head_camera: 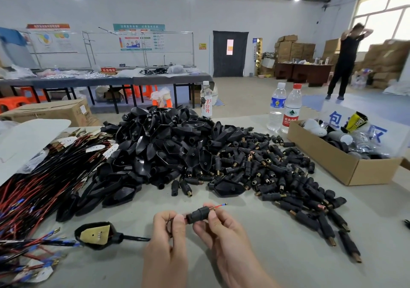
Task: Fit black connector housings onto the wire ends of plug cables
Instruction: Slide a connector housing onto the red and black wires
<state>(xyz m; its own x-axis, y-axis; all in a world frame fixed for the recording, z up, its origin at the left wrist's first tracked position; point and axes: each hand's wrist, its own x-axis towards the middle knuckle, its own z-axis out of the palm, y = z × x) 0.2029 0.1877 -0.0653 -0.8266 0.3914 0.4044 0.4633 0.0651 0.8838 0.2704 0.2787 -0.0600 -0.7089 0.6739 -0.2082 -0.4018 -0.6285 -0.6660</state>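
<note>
Lower centre, above the grey counter [277, 250]: the right hand [224, 241] pinches a black ribbed plastic connector housing [198, 215], with a thin red wire [219, 206] poking from its end. The left hand [165, 245] grips the black plug cable [137, 239].

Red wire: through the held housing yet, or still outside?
Through: the red wire pokes out of the brass end of the black housing. Right hand pinches it, left hand holds the cable.

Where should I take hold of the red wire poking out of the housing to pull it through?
Pinch the red wire just behind its blue tip, coming from the right. It juts free of the housing, pointing right and slightly up, while the right hand grips the housing's body and the left hand pinches the cable at the other end.
</note>
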